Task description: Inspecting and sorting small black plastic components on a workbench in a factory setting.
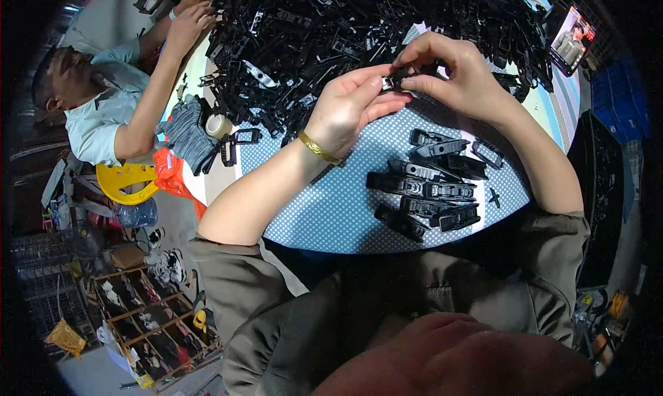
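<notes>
My left hand (pixel 345 107) pinches a small black plastic part (pixel 389 84) with a light, shiny spot on it. From the other side my right hand (pixel 456 75) grips the same part with thumb and fingers. Both hands are raised over the near edge of a big heap of black plastic parts (pixel 311 47). Fingers cover most of the held part, so its exact kind cannot be told. Nearer to me, a group of long black clip-like pieces (pixel 428 189) lies in rough rows on the dotted tablecloth (pixel 318 213). A tiny black cross-shaped piece (pixel 494 198) lies beside them.
Across at the left, a co-worker (pixel 103 113) reaches into the heap. Grey gloves (pixel 188 132), a tape roll (pixel 217 125) and an orange-red bag (pixel 168 171) are at the table's left side. A phone or tablet (pixel 572 41) stands at the right. A compartmented wooden rack (pixel 148 320) stands lower left.
</notes>
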A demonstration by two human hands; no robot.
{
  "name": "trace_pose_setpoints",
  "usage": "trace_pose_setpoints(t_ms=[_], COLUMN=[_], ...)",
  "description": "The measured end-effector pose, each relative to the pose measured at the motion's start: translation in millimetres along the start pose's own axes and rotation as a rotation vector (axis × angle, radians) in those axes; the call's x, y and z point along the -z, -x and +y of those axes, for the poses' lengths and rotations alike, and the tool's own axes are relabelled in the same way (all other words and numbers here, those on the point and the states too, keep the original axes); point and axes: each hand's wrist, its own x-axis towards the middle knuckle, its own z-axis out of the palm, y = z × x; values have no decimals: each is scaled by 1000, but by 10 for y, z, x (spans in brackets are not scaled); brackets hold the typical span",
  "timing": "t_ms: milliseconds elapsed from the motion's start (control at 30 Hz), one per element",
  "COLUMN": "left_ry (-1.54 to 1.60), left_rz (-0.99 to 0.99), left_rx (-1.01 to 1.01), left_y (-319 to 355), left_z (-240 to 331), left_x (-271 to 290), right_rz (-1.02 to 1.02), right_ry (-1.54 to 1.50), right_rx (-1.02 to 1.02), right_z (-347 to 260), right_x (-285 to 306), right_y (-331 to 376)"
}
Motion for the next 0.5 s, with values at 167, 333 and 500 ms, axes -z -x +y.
trace_pose_setpoints(t_ms=[167, 333, 500], left_ry=[-33, 54, 113], left_rz=[5, -23, -57], left_rx=[-44, -30, -42], left_y=[16, 4, 0], left_z=[-6, -10, 17], left_x=[-21, 17, 16], right_rz=[-1, 31, 108], right_ry=[216, 210, 300], right_rx=[100, 119, 279], right_z=[2, 84, 116], right_x=[23, -40, -66], right_y=[-13, -3, -3])
